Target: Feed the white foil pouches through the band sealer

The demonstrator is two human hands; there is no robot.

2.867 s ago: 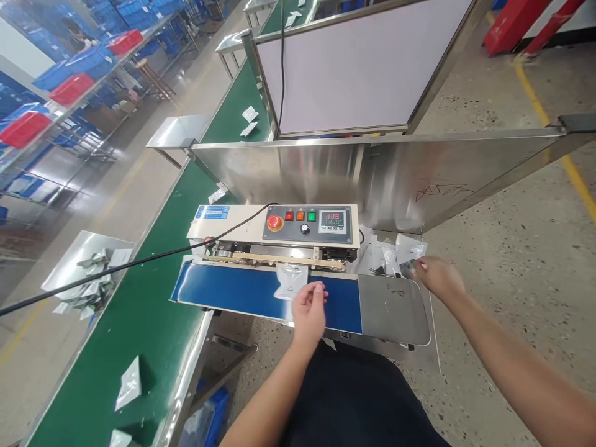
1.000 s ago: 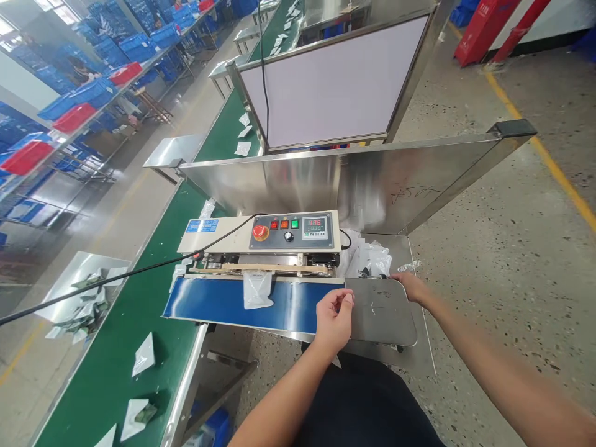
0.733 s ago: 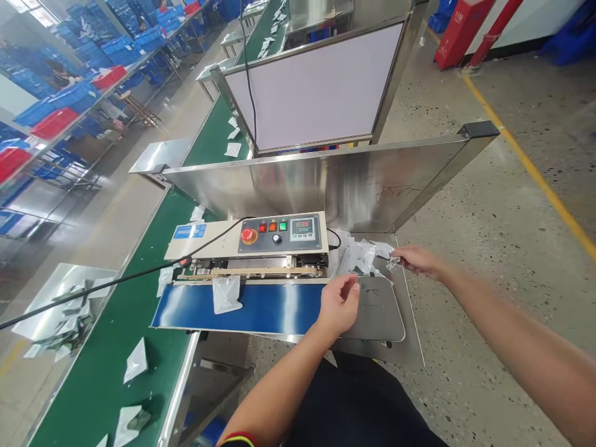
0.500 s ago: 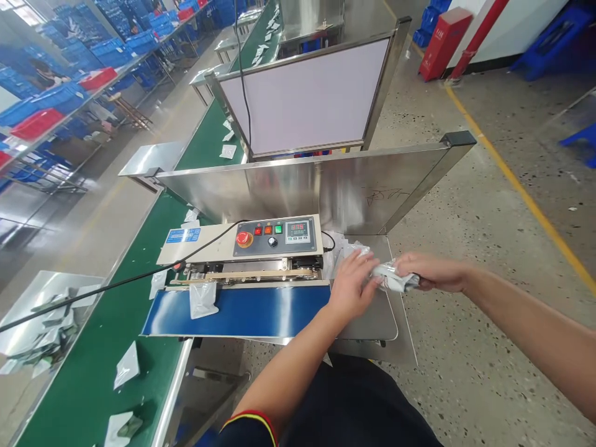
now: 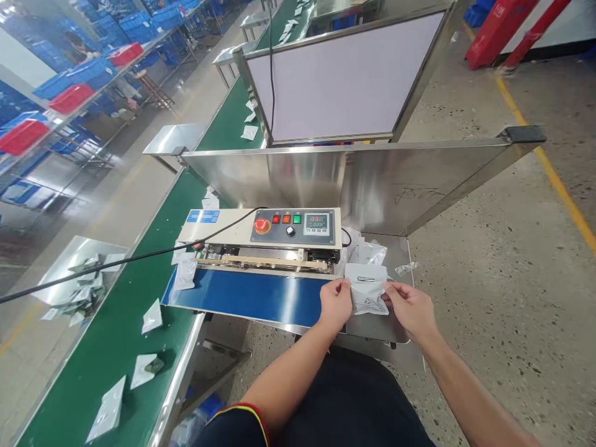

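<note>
A small white plastic pouch point(image 5: 367, 288) with dark printing is stretched flat between my two hands. My left hand point(image 5: 336, 304) pinches its left edge, and my right hand point(image 5: 411, 310) pinches the right edge. Just left of the pouch stands a band sealing machine point(image 5: 223, 230) with a control panel, a lit display and a blue conveyor belt point(image 5: 261, 295). Another white pouch point(image 5: 185, 275) hangs at the far left end of that belt, its upper edge by the sealing band. Behind the held pouch lie several clear and white bags point(image 5: 370, 252) in a heap.
A green conveyor point(image 5: 116, 338) with several scattered white pouches runs along the left. A metal panel point(image 5: 288, 177) stands upright behind the machine. A black cable point(image 5: 139, 256) crosses in front of the machine's left end. Further left, a metal plate point(image 5: 60, 267) bears piled pouches.
My hands have drawn apart and spread the pouch flat, facing me, where it was bunched between them. The pouch on the blue belt has moved further left. The view has shifted.
</note>
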